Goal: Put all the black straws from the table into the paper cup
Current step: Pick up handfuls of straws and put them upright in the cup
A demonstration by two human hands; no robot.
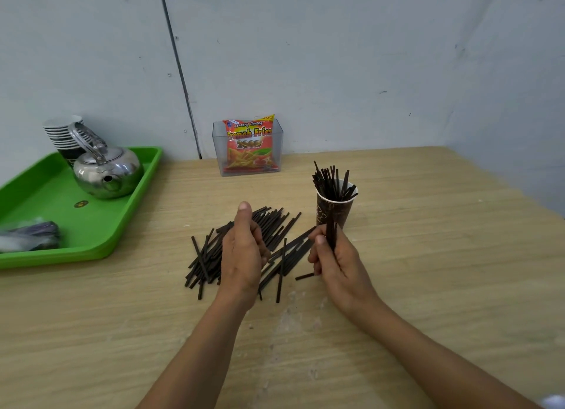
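The right hand (pixel 336 261) was closed around a small bundle (pixel 331 234) of black straws. It held them upright, a bit right of the middle of the frame, right in front of the cup (pixel 334 212). The left hand (pixel 243 252) was over the pile (pixel 204 258) with its thumb sticking up. Its fingers curled away out of sight, so I could not tell if it held anything.

The pile of black straws lay on the table (pixel 428 255) in the middle of the frame. The straws pointed many ways, under and around the left hand. One lone straw (pixel 304 276) lay just left of the right hand.

The cup stood upright, behind the right hand. It was dark outside and white inside. Many standing straws (pixel 328 179) stuck out of its top.

At the left of the frame was a green tray (pixel 91 225). On it sat a shiny kettle (pixel 107 173), a cup stack (pixel 64 133) behind the kettle, and a plastic bag (pixel 30 235) near the front. A clear box (pixel 218 151) with a red snack bag (pixel 249 145) stood by the wall, above the middle.
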